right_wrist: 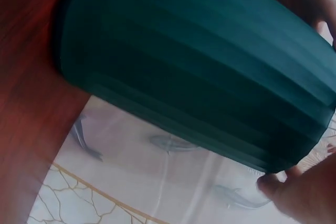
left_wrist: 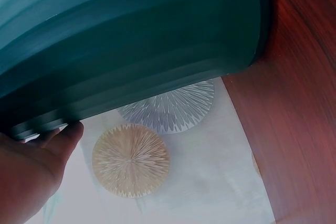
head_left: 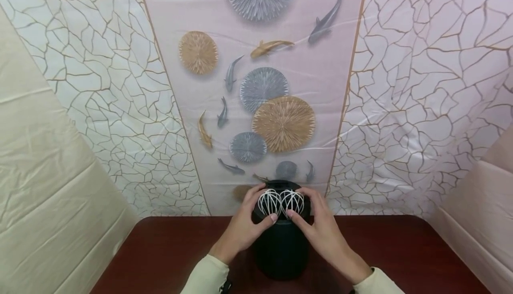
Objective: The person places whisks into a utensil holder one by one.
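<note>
A tall, dark green ribbed container (head_left: 282,251) stands on the table in the head view. At its top sit two rounded white wire heads, like balloon whisks: a left one (head_left: 270,203) and a right one (head_left: 292,201). My left hand (head_left: 245,222) grips the upper left side, its thumb across the front by the left wire head. Opposite it, my right hand (head_left: 322,227) holds the upper right side, thumb tip by the right wire head. Both wrist views show the container's ribbed wall (left_wrist: 136,40), with fingers at its upper edge. Some fingertips are hidden.
Dark red-brown wooden table (head_left: 168,254) lies under the container. Behind rises a cloth backdrop (head_left: 256,40) printed with fish and round gold and grey shapes. Beige padded panels (head_left: 48,187) slope in at both sides.
</note>
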{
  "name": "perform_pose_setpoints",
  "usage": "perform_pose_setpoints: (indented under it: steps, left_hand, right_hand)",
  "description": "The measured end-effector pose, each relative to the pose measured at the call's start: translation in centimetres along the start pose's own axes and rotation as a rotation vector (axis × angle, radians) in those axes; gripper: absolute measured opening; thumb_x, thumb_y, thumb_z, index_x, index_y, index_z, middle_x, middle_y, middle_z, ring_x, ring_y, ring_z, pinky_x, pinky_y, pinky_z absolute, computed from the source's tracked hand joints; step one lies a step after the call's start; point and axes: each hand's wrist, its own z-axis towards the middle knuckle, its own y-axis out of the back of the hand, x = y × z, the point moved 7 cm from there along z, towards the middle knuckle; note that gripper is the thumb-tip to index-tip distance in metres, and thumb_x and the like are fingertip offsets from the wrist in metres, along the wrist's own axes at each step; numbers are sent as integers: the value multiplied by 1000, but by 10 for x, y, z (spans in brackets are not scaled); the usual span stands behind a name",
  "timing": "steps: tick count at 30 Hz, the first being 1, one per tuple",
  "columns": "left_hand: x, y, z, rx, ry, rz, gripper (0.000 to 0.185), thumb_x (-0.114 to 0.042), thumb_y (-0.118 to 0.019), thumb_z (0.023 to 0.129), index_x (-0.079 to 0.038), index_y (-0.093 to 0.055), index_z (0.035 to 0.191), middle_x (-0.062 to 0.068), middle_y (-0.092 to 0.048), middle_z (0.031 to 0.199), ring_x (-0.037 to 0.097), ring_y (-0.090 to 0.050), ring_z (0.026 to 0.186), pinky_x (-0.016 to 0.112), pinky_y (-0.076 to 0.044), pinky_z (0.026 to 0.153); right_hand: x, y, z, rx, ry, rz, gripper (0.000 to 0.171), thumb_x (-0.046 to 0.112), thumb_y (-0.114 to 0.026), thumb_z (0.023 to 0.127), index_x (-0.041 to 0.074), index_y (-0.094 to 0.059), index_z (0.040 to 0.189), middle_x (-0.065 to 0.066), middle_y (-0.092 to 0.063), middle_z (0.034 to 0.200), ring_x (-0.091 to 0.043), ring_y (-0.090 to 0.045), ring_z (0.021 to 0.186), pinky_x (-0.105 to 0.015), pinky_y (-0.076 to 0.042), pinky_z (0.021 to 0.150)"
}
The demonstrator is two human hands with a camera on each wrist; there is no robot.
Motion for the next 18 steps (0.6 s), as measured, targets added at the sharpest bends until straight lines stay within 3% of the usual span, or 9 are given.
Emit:
perform_pose_setpoints:
  steps: [5,9,14,18]
  left_hand:
    - [3,2,0,4,0,-1,67,-53,-74,95,-30,-51,154,-13,-31,167,16,-38,148,55,-37,117]
    - [3,6,0,-13,-16,69,70,-57,-70,97,-28,-48,156,-8,-29,169,19,-39,148,56,-39,117]
    - [-3,15,-10,-96,-66,140,63,-53,-58,106,-22,-45,159,2,-30,170,25,-41,150,59,-39,116]
    - [-9,26,-23,-191,-98,160,52,-40,-52,111,-19,-47,158,2,-35,168,24,-42,150,58,-39,117]
  right_hand:
    - [-2,-4,-5,-5,-51,-25,59,36,-78,98,17,-52,147,-12,-54,142,-33,-54,129,-59,-48,102]
    - [-1,-6,-5,14,-57,-16,64,35,-76,99,19,-48,154,-14,-51,143,-34,-57,125,-58,-50,98]
    - [-3,2,-4,26,-55,-12,67,34,-74,101,11,-45,157,-19,-50,151,-41,-52,136,-64,-45,106]
    - [-10,17,-5,-12,-34,-113,61,35,-70,104,9,-48,154,-19,-50,153,-42,-48,141,-67,-42,108]
